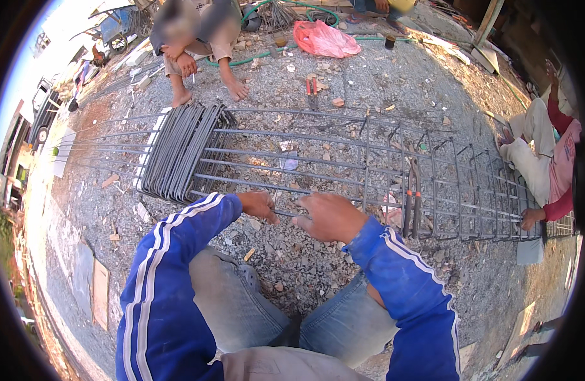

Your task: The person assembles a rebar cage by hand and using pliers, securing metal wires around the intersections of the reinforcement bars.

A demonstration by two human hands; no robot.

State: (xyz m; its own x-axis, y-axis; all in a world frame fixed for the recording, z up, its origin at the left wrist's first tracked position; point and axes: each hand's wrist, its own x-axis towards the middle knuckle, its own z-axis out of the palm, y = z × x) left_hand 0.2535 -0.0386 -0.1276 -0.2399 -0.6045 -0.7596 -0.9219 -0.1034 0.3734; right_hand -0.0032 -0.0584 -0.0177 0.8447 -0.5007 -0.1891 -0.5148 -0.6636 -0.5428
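Observation:
A long reinforcement cage (pixel 318 136) of thin steel bars lies across the ground before me. My left hand (pixel 259 206) is closed around its nearest steel bar (pixel 284 214), close to a bundle of rectangular stirrups (pixel 181 152). A short way to the right, my right hand (pixel 332 217) grips the same bar, thumb and forefinger bent about it; its palm side is hidden. Pliers with orange-and-black handles (pixel 412 200) rest upright against the cage, right of my right hand. Toward the right end, stirrups (pixel 460 184) stand spaced along the bars.
A barefoot person (pixel 194 51) sits beyond the stirrups. Another in a red-sleeved top (pixel 562 168) has a hand on the cage's right end. Red-handled pliers (pixel 312 92), a pink plastic bag (pixel 324 39) and a green hose (pixel 261 57) lie on the gravel (pixel 273 82).

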